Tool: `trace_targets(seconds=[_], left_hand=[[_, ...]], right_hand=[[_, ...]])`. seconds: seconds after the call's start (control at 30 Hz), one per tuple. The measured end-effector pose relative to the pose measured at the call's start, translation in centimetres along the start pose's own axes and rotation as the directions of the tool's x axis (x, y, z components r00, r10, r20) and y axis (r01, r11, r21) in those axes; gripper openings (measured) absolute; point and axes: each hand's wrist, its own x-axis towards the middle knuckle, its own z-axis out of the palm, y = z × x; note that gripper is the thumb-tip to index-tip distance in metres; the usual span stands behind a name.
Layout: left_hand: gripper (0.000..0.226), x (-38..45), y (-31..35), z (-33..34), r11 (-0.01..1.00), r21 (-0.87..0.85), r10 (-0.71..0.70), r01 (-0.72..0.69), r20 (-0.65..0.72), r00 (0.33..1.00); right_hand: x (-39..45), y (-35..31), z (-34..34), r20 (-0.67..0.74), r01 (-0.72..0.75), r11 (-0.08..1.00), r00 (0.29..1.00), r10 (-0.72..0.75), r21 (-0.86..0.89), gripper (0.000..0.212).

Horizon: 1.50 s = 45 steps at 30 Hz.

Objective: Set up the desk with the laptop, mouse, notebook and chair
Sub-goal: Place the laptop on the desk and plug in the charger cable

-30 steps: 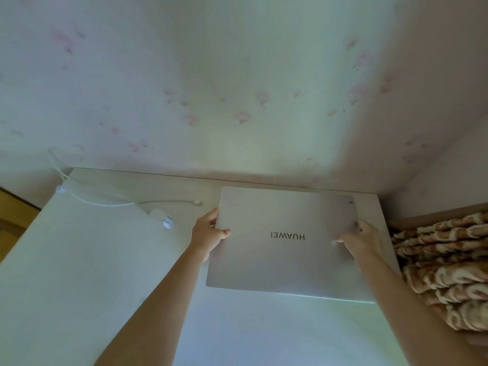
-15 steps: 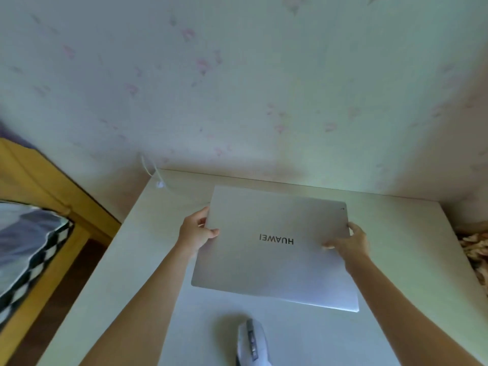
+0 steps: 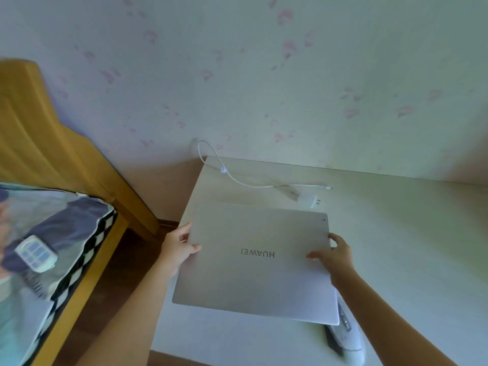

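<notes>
The closed laptop (image 3: 253, 262) is grasped at its side edges by the left hand (image 3: 176, 249) and right hand (image 3: 334, 256), above the counter (image 3: 409, 233); a mouse (image 3: 348, 339) lies beneath its near corner.

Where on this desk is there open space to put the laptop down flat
The widest bare patch is the right half of the desk, between the charger and the mouse. The near strip left of the mouse is also free. The back left is crowded by the cable, and the laptop overhangs the left edge.
</notes>
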Motion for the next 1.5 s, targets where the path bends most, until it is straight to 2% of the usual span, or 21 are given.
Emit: trace_targets(seconds=[0.17,0.37,0.5,0.73,0.8,0.9,0.97,1.07,1.13,1.23,1.3,1.37,1.5], left_hand=[[0.069,0.5,-3.3,-3.2,0.996,0.063,-0.067,0.067,0.001,0.998],[0.071,1.2,-5.6,-3.7,0.990,0.104,-0.094,0.095,-0.008,0.996],[0.071,1.9,-6.8,-3.5,0.990,0.090,-0.107,0.108,-0.011,0.994],[0.071,2.8,-7.9,-3.1,0.987,0.113,-0.118,0.117,0.000,0.993],[0.072,2.9,-8.1,-3.2,0.987,0.131,-0.098,0.096,0.005,0.995],[0.072,2.9,-8.2,-2.6,0.972,0.233,0.034,-0.029,-0.016,0.999],[0.071,2.5,-7.5,-1.2,0.920,0.379,0.110,-0.095,-0.019,0.994],[0.082,1.8,-6.8,1.3,0.688,0.701,0.238,-0.189,0.028,0.971],[0.080,1.5,-7.2,2.8,0.548,0.781,0.294,-0.298,0.154,0.943],[0.075,1.0,-7.6,5.3,0.361,0.834,0.289,-0.418,0.326,0.900],[0.079,0.8,-7.7,6.9,0.302,0.840,0.290,-0.451,0.370,0.883],[0.082,1.2,-7.8,8.1,0.279,0.851,0.285,-0.445,0.369,0.885],[0.069,1.8,-7.5,9.0,0.323,0.855,0.304,-0.405,0.312,0.900]], right_hand=[[-4.1,1.6,2.2,0.102,-0.032,0.998,0.994,0.027,0.046,0.091],[-6.2,3.9,3.5,0.122,0.025,0.999,0.992,-0.021,-0.029,0.115],[-6.6,4.2,3.6,0.136,0.062,0.997,0.989,-0.055,-0.050,0.120],[-7.1,5.2,3.9,0.137,0.148,0.967,0.983,-0.121,-0.209,0.133],[-7.4,5.2,4.1,0.125,0.159,0.941,0.984,-0.126,-0.300,0.131],[-7.6,5.2,4.3,0.110,0.178,0.900,0.983,-0.145,-0.399,0.126],[-7.7,5.1,4.4,0.114,0.208,0.865,0.978,-0.175,-0.456,0.124],[-8.4,5.2,5.0,0.139,0.275,0.797,0.961,-0.238,-0.537,0.111],[-8.8,5.3,5.5,0.161,0.317,0.706,0.946,-0.281,-0.633,0.098],[-9.4,5.9,6.4,0.228,0.401,0.517,0.902,-0.367,-0.756,0.077],[-9.4,6.3,7.0,0.269,0.444,0.407,0.867,-0.419,-0.798,0.069],[-9.0,6.7,7.4,0.272,0.448,0.379,0.859,-0.433,-0.810,0.071],[-8.0,7.1,7.6,0.300,0.450,0.303,0.851,-0.431,-0.840,0.070]])
